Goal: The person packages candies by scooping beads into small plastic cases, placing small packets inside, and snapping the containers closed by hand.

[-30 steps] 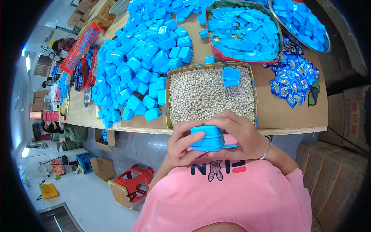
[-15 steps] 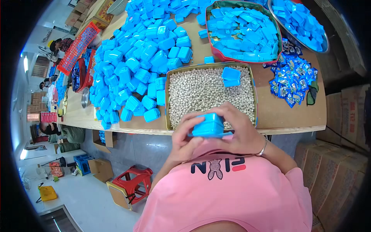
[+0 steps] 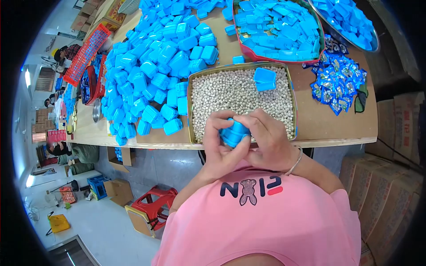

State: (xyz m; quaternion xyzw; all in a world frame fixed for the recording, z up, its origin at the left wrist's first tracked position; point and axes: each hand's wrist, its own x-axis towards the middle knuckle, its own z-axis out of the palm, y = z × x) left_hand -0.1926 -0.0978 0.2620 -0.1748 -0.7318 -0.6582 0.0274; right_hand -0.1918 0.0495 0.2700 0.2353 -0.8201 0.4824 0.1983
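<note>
At the middle of the head view, taken as the clock's centre: one small blue box (image 3: 234, 134), held up at the near edge of the pellet tray, partly covered by fingers; whether it is fully closed cannot be told. Left hand (image 3: 217, 153): clamped on the box from the 9 o'clock side, thumb across its near face. Right hand (image 3: 271, 138): close beside the left, gripping the same box from the 3 o'clock side; bangle (image 3: 295, 162) at the wrist. At 12 o'clock: rectangular tray (image 3: 293, 104) of pale round pellets (image 3: 222, 93). At 1 o'clock, lying on the pellets: open blue container (image 3: 265, 79); farther out, red-sided basin (image 3: 248, 54) of flat blue pieces (image 3: 284, 26). Between 1 and 2 o'clock: metal bowl (image 3: 376, 44), heaped with blue pieces (image 3: 346, 22). At 2 o'clock: loose printed blue packets (image 3: 339, 84), dark green item (image 3: 361, 101) beside them. Between 10 and 11 o'clock: large pile of blue boxes (image 3: 155, 66), directly on the table (image 3: 328, 128). At 10 o'clock, far off: red lattice crate (image 3: 87, 53), tilted. At 4 o'clock: stacked cartons (image 3: 372, 199). Between 7 and 8 o'clock: red stool (image 3: 153, 204), on the floor.
</note>
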